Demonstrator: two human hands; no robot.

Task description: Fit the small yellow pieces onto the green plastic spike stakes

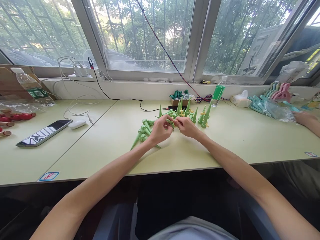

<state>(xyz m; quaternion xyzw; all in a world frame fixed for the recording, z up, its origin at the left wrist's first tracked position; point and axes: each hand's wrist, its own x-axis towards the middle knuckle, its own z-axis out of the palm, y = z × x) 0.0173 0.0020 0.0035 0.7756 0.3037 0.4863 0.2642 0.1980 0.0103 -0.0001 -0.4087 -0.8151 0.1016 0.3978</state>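
Observation:
My left hand (162, 129) is closed around a green plastic watering spike (171, 122), most of it hidden by the fingers. Right against it, my right hand (187, 126) is pinched at the end of that piece; whatever lies between its fingertips is too small to make out. Several loose green spikes (143, 131) lie on the table beside my left wrist, their tips pointing different ways. Behind and to the right of my hands, more green spikes (206, 117) stand tip up, with small yellow valves on their sides.
A small box (180, 101) with green wrapping stands behind the spikes, near a water bottle (219, 91) and tissue box (240, 100). Left are a phone (45, 132), a white case (77, 124) and cables. At right, another person's hand (306, 118) touches plastic-bagged items (272, 108).

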